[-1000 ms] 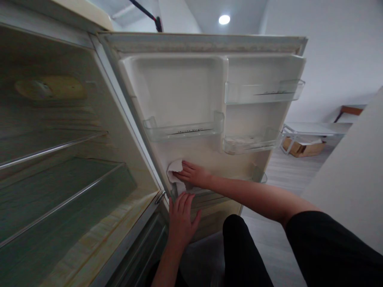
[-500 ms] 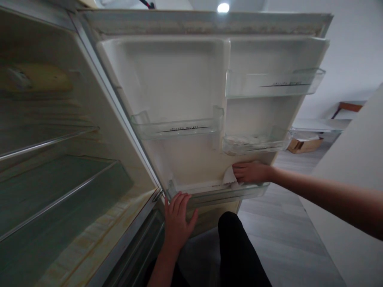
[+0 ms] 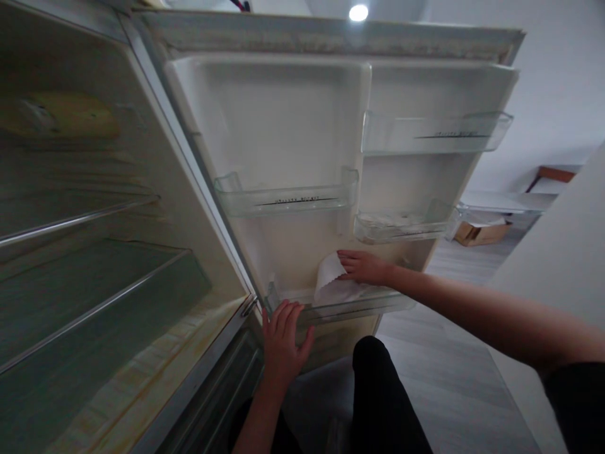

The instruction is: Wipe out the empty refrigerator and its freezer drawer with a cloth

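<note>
My right hand presses a white cloth against the inner panel of the open fridge door, just above the lowest clear shelf. The cloth spreads out to the left of the fingers and hangs down to that shelf. My left hand has its fingers apart and rests on the left end of the same shelf, holding nothing. Higher on the door are a clear shelf at the left and two more at the right.
The fridge interior, with glass shelves and yellowish stains, fills the left side. My knee is below the door. A cardboard box sits at the right, under a low table.
My right hand has moved left along the door panel with the cloth, and more of the cloth shows. My left hand is nearly where it was. The view has shifted slightly.
</note>
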Tool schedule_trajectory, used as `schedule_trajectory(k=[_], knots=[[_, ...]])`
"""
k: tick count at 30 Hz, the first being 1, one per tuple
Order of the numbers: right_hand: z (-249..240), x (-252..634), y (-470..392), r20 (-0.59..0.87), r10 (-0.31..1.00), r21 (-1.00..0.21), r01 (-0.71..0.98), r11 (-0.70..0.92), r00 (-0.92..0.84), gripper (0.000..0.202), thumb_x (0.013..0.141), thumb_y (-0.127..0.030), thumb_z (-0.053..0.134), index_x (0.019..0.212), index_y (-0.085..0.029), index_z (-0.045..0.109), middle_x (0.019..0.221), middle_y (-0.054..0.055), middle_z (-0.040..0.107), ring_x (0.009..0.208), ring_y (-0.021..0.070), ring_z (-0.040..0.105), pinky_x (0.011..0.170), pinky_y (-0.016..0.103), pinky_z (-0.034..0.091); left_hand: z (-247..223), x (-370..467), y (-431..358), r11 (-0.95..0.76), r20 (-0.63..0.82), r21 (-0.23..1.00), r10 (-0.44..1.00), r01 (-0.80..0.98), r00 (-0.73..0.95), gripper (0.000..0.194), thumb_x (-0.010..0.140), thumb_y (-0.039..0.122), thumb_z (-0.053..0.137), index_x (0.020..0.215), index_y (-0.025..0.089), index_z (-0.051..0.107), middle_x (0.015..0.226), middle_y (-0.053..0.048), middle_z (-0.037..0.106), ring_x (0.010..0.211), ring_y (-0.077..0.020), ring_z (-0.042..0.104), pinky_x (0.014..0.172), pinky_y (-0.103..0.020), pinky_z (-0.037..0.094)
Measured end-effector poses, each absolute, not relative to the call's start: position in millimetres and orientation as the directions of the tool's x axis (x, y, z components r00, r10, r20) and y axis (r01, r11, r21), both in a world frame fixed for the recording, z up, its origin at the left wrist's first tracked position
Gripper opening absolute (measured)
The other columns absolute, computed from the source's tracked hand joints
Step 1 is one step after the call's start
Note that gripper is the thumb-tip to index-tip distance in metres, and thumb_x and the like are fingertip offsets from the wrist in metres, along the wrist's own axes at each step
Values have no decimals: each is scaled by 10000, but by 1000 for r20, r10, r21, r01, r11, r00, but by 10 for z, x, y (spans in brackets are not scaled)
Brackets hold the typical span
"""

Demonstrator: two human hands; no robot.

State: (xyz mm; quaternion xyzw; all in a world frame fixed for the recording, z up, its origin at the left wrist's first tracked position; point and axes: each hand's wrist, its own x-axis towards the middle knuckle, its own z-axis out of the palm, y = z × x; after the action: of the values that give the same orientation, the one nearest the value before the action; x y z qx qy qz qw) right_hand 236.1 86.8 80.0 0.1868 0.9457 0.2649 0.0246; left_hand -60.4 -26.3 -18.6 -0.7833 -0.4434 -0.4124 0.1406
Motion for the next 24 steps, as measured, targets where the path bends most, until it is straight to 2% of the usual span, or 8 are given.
schedule_trajectory(k=[3,5,7,10,13,17,21,24], knots=[[725,1836,1001,81,117,496,142,857,-990,272,990,-148,485,1153,-185,700,1188,64,677,1259,167,533,1193,406,315,-213,-586,-253,-556,760,122,585,822,283,479,899,305,605,1348,183,492,1313,-141,626,1345,-318,487,1208,-618,183],[672,1460,1038,74,28,436,57,898,-997,237,989,-177,505,1094,-140,715,1195,90,674,1255,189,539,1160,377,351,-261,-578,-270,-542,757,91,583,835,296,564,904,293,602,1427,181,425,1418,-165,554,1415,-335,410,1201,-639,188],[630,1111,1042,66,52,315,71,947,-996,231,979,-211,541,1111,-127,711,1128,98,693,1164,198,593,1067,355,433,-322,-575,-320,-530,757,102,590,842,280,671,903,285,611,1500,174,326,1542,-199,406,1486,-354,282,1185,-643,239],[613,746,1026,19,162,41,163,986,-987,259,957,-230,588,1179,-143,691,1074,89,712,995,165,653,893,283,501,-411,-596,-423,-493,739,258,654,831,159,832,894,309,636,1564,164,163,1644,-225,138,1530,-359,118,1161,-609,328],[670,719,1007,-49,241,-131,245,961,-969,272,881,-175,670,1147,-136,708,1122,99,706,1011,158,648,880,251,482,-479,-674,-481,-458,698,337,708,822,108,888,896,315,636,1582,193,84,1661,-207,52,1534,-349,88,1163,-597,340],[813,1333,898,-254,424,-91,458,884,-869,376,773,-137,733,1149,-152,722,1136,120,699,1003,207,642,843,285,471,-539,-826,-466,-470,649,289,737,834,191,868,908,296,623,1587,234,86,1667,-180,68,1531,-345,114,1165,-590,345],[919,2348,668,-434,672,4,745,667,-600,387,769,-57,634,1120,-173,746,1089,107,722,965,217,658,816,293,469,-549,-853,-462,-460,620,314,762,830,188,839,925,304,599,1589,259,89,1670,-151,87,1528,-326,149,1180,-563,339],[978,2886,539,-481,765,106,838,535,-428,385,745,-59,624,1093,-160,755,1053,119,731,1002,264,660,865,335,472,-501,-788,-501,-449,617,366,773,815,149,838,925,313,595,1590,264,87,1675,-136,73,1527,-327,147,1185,-551,336]])
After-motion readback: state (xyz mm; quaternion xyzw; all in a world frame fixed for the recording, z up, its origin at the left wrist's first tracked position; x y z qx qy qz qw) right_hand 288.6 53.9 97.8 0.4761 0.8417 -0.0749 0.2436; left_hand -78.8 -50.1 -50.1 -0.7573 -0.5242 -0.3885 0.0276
